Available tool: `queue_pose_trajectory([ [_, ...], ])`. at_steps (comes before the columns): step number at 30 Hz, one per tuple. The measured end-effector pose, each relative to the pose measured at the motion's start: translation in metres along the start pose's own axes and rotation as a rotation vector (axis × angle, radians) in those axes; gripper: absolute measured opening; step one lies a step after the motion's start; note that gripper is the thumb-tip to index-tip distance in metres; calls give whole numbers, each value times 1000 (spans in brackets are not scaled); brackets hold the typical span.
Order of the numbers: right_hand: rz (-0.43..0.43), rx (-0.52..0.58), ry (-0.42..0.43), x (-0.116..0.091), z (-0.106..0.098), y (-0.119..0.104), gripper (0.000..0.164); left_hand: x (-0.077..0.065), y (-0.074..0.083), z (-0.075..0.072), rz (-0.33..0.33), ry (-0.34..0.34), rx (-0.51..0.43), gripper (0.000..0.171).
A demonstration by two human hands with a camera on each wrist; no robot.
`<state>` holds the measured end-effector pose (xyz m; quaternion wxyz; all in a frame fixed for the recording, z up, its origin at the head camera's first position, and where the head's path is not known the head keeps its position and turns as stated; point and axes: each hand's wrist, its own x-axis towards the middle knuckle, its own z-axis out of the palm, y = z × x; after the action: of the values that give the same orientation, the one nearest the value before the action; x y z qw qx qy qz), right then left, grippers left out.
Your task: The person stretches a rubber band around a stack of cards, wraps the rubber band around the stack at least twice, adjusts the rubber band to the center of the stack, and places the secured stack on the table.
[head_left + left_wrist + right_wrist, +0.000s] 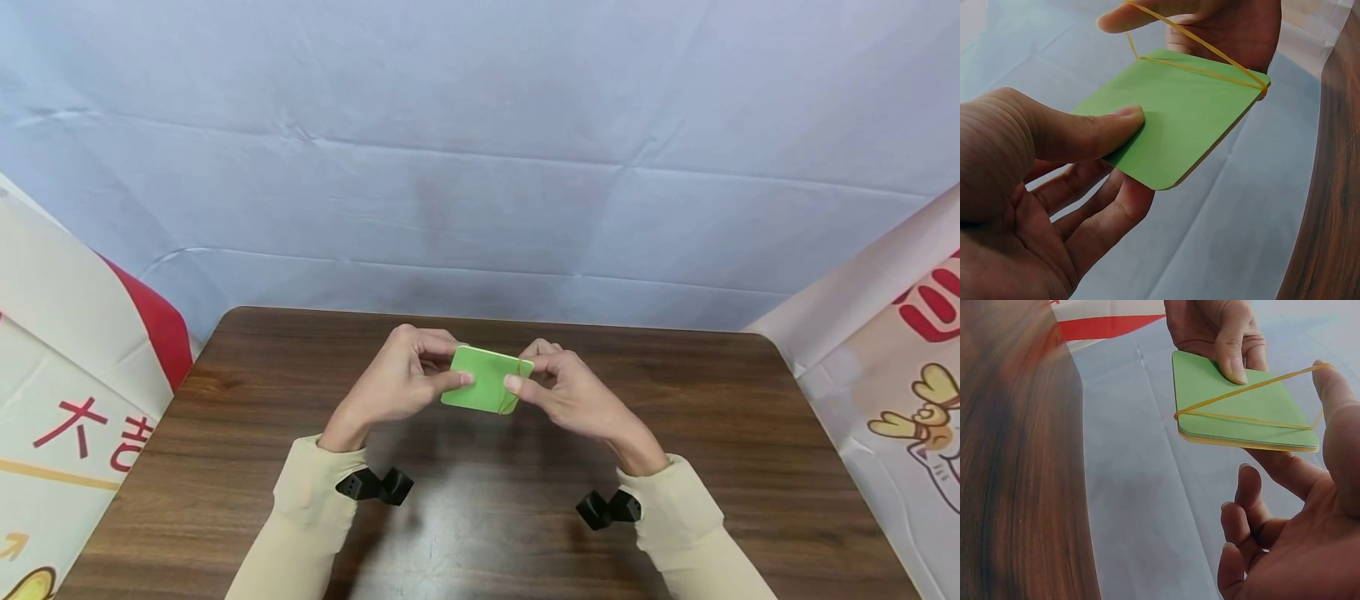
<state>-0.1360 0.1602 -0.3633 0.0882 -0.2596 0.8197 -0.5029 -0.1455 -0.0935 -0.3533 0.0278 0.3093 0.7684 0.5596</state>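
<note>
A thin stack of cards with rounded corners is held above the table, green on top, with a yellowish layer at the bottom edge in the right wrist view. My left hand pinches one end, thumb on the green face and fingers beneath. A yellow rubber band runs across the stack near its other end. The thumb of my right hand hooks the band and stretches it up off the face. Below the stack, the right index finger touches its underside, while the other fingers curl loosely.
The brown wooden table lies under both hands. A pale blue cloth hangs behind its far edge. Printed cloths flank it, the left one with red characters. Small black devices sit at both sleeve cuffs.
</note>
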Motion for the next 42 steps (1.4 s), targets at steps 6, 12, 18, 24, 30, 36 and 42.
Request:
queue_pose_trajectory([
  [6,20,38,35,0,0,-1,10,1,2,1,-5,4,4,16],
  [12,39,80,60,0,1,-2,5,1,2,1,-4,8,0,17],
  [18,64,73,83,0,2,-1,7,1,2,2,6,16,-2,17],
  [24,119,91,101,-1,0,-3,12,1,3,2,5,28,-2,18],
  [30,182,125,121,-2,-2,-6,21,1,1,3,-11,43,-7,17],
  [36,204,100,188,-1,-1,-4,24,1,-3,5,-13,55,-35,17],
  [42,191,91,225,-2,-2,-2,24,1,-3,6,-11,62,-37,18],
])
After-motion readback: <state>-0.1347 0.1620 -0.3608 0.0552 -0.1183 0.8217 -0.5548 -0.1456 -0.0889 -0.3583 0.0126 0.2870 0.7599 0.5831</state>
